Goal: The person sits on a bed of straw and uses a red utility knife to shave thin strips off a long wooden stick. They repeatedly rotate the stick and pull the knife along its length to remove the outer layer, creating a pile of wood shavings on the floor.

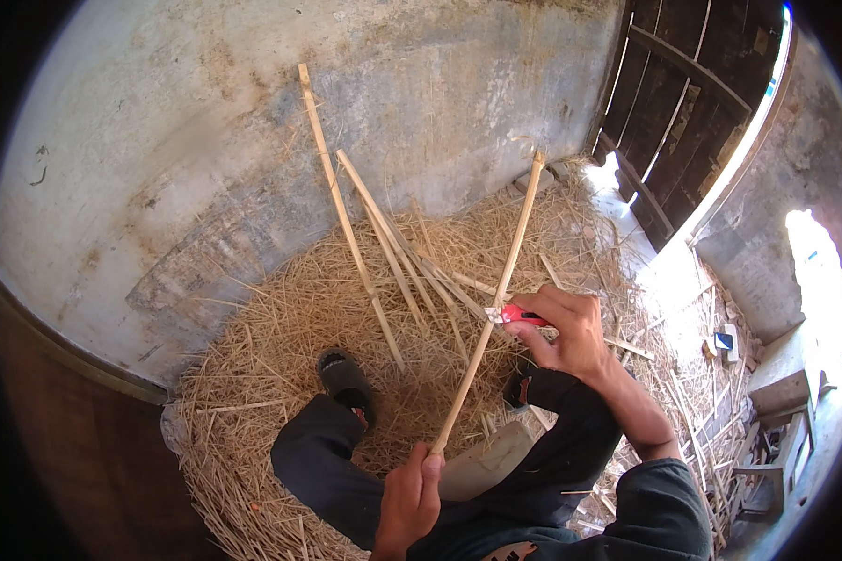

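Note:
My left hand (410, 497) is closed around the lower end of a long pale bamboo stick (516, 245). The stick slants up and to the right, its far end near the wall. Closed in my right hand (568, 335) is a red-handled knife (524, 316), its short blade against the stick about midway along. Part of the handle is hidden by my fingers. Beyond my hands, several more bamboo sticks (339, 206) lean on the wall or lie crossed on the shavings.
Pale shavings and splinters (253, 374) cover the floor around my slippered feet. A stained wall (299, 140) stands ahead, with a dark wooden door (688, 103) at the far right. To the right are a small blue-and-white object (725, 342) and a wooden stool-like frame (781, 458).

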The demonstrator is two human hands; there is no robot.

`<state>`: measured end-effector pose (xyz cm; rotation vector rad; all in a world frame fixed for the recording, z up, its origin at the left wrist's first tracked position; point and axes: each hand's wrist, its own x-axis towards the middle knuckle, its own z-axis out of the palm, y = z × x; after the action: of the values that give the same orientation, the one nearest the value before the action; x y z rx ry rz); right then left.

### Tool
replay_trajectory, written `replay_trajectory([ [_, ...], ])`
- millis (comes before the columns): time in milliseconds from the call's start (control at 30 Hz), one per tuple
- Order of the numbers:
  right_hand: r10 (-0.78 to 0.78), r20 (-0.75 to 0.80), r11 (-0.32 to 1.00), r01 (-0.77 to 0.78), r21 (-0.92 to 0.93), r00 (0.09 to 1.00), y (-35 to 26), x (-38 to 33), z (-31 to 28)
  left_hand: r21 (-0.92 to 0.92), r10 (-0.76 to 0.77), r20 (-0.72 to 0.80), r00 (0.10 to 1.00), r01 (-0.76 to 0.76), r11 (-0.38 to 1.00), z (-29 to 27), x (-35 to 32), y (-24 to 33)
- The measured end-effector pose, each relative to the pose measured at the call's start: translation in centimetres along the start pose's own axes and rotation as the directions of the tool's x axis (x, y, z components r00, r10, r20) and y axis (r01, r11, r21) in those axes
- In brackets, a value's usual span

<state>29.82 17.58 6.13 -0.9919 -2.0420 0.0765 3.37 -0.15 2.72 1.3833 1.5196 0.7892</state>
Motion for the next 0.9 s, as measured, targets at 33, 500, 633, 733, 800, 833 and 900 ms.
replay_trajectory([
  [33, 0.006, 0.011, 1.000, -0.006, -0.005, 1.000, 0.0, 0.1, 0.0, 0.005, 0.009, -0.010, 1.000, -0.009, 1.000, 0.0, 0.0, -0.1],
  [500, 0.266, -0.226, 0.937, -0.306, -0.169, 0.937, 7.9, 3.1, -2.3, 0.116, 0.086, 0.052, 0.995, -0.091, 0.989, 1.2, -3.5, -4.0],
  [633, 0.295, -0.239, 0.936, -0.330, -0.121, 0.925, 8.1, 2.9, -1.8, 0.120, 0.117, 0.017, 0.993, -0.118, 0.986, 1.2, -3.3, -4.1],
  [733, 0.265, -0.239, 0.931, -0.312, -0.190, 0.934, 8.2, 2.5, -1.8, 0.141, 0.142, -0.006, 0.990, -0.140, 0.980, 1.4, -3.7, -4.8],
  [800, 0.279, -0.249, 0.927, -0.328, -0.183, 0.927, 8.1, 2.6, -1.9, 0.151, 0.163, -0.023, 0.986, -0.158, 0.976, 1.6, -3.7, -5.4],
  [833, 0.286, -0.254, 0.925, -0.336, -0.180, 0.924, 8.0, 2.6, -2.0, 0.141, 0.171, -0.010, 0.985, -0.168, 0.976, 1.6, -3.8, -5.6],
  [900, 0.216, -0.306, 0.944, -0.279, -0.178, 0.927, 8.0, 2.4, -2.1, 0.122, 0.193, 0.021, 0.981, -0.194, 0.973, 1.0, -3.4, -5.0],
])
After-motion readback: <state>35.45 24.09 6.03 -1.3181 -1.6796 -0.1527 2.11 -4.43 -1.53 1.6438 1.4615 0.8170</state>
